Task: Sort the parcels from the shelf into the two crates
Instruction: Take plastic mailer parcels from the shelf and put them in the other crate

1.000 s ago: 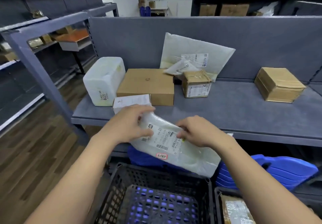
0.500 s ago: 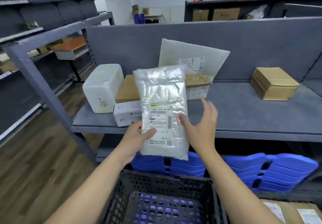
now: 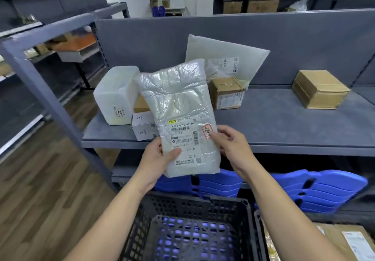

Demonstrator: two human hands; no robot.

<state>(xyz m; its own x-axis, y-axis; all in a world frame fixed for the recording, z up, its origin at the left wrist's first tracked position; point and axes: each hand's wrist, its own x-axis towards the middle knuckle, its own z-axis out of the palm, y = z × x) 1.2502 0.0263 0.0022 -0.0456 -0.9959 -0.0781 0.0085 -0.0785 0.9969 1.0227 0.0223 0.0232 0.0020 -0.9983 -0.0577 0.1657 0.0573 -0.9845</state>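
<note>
Two hands are being used to hold a crinkled white plastic mailer bag (image 3: pixel 178 108) upright at the centre of the frame, in front of the grey shelf (image 3: pixel 284 126) and above the black perforated plastic crate (image 3: pixel 203 201). Its lower left edge is being gripped by the left hand (image 3: pixel 158 159), thumb across the front. Its right edge is being pinched by the right hand (image 3: pixel 229 145) beside a red-bordered sticker (image 3: pixel 208 131). "862A G079-00 69" is being shown on its printed label (image 3: pixel 183 136). "3270" is being displayed on a white wrapped block (image 3: pixel 115 94) at the left of the shelf. A brown labelled parcel (image 3: pixel 345 240) is being held in a second crate (image 3: pixel 258 226) at the lower right. Wooden flooring (image 3: pixel 40 179) is being shown at the left.
</note>
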